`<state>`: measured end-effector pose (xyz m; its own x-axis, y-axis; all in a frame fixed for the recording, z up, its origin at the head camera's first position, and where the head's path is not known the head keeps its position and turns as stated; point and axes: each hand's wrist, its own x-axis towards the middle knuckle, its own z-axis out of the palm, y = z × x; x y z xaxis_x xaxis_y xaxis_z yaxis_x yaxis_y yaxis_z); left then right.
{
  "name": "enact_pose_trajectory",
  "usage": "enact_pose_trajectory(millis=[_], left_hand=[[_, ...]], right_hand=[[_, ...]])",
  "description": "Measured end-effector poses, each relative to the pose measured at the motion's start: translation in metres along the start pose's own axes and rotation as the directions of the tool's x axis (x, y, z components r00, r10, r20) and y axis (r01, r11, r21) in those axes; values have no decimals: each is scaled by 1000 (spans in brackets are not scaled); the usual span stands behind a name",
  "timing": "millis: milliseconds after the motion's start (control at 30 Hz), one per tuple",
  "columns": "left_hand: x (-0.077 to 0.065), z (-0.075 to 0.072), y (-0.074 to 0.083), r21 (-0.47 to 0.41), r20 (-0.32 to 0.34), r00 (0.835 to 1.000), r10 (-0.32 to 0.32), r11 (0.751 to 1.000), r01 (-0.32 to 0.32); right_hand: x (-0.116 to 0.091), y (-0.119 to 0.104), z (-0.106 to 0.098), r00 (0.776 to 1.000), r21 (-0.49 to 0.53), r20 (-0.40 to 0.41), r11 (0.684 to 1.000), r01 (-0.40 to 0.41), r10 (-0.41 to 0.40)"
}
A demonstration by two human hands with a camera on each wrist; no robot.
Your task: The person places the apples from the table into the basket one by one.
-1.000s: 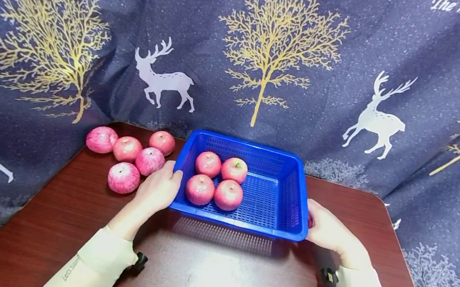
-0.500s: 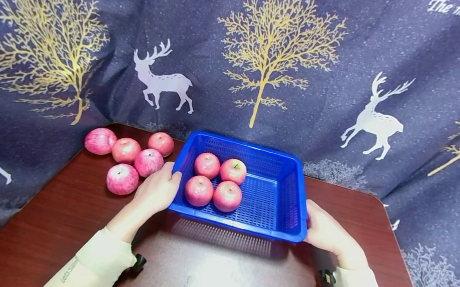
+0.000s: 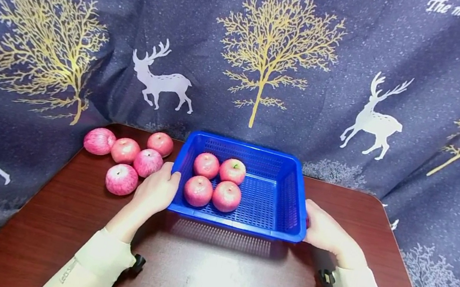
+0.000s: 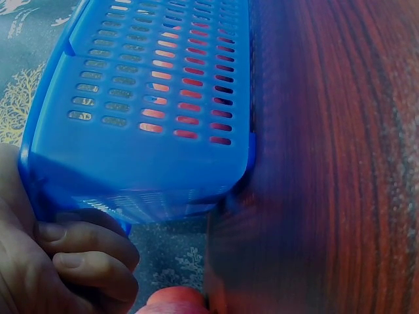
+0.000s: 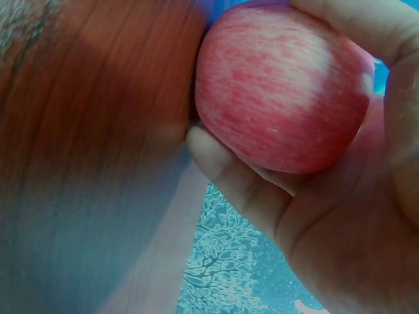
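A blue slotted plastic basket (image 3: 239, 225) stands in the middle of the table, seen from the head. Several red apples (image 3: 199, 190) sit together in its left half. My left hand (image 3: 157, 189) grips the basket's left rim, thumb on top; the left wrist view shows its fingers (image 4: 95, 261) curled under that rim. On the opposite side, my right hand (image 3: 326, 229) holds a red apple (image 5: 281, 91) against its palm, low by the basket's right wall. Fingers and thumb wrap round this apple, and from the head the hand and basket hide most of it.
Several more apples (image 3: 122, 179) lie loose on the brown wooden table (image 3: 62, 217), just left of my left hand. A dark cloth (image 3: 299, 109) printed with trees and deer hangs right behind the table's back edge.
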<state>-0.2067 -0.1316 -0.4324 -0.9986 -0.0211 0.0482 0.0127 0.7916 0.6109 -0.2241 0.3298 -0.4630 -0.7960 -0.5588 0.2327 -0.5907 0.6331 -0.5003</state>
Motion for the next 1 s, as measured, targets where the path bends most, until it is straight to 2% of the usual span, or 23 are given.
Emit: enact_pose_trajectory(millis=[600,833,1000], left_hand=[[0,-1,0,-4,1,1000,-2,1000,2],[-1,-2,1,-6,1,1000,-5,1000,5],[-1,-1,2,-11,-1,1000,-1,1000,1]], right_hand=[[-3,-4,-9,1000,-75,1,997,-27,27],[-3,-3,-13,998,-54,-9,997,-62,62],[-6,1,-17,995,-86,-33,991,-99,97]])
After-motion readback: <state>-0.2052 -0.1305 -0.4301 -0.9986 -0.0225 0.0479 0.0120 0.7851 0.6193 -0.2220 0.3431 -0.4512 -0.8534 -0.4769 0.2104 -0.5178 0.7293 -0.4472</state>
